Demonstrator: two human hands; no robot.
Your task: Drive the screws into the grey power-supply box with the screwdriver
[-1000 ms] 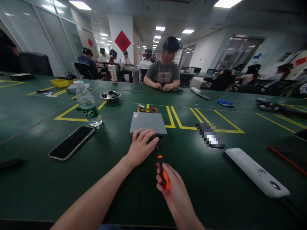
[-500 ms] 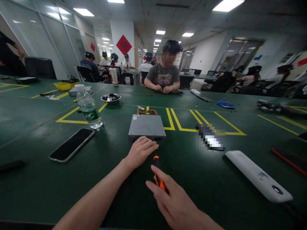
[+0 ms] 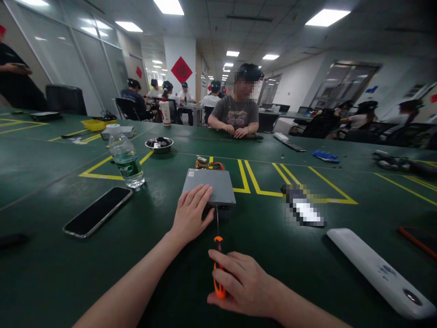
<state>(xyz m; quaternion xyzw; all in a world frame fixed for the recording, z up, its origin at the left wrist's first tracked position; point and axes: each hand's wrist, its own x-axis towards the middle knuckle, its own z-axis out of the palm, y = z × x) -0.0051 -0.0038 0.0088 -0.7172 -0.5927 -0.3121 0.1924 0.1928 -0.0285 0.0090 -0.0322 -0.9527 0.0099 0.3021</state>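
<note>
A grey metal computer power supply point(image 3: 221, 184) sits on the green table in front of me, its bundle of coloured wires point(image 3: 210, 165) at the far side. My left hand point(image 3: 193, 212) rests on its near left part, fingers stretched flat over the top and thumb by the front face. In my right hand point(image 3: 241, 278) is an orange and black screwdriver point(image 3: 218, 264), gripped by the handle between fingers and thumb. Its thin shaft points away from me and reaches the front face of the power supply. The exact spot its tip touches is too small to tell.
Left of the power supply stand a water bottle point(image 3: 126, 159) and a metal bowl point(image 3: 159, 144) of dark parts; a phone point(image 3: 99, 212) lies nearer. To the right are a blurred-out device point(image 3: 303, 207) and a long white device point(image 3: 377, 271). A person point(image 3: 235, 111) sits opposite.
My left hand has moved from the front of the power supply onto its top, fingers flattening. My right hand has closed more fully around the screwdriver, which now stands straighter toward the box.
</note>
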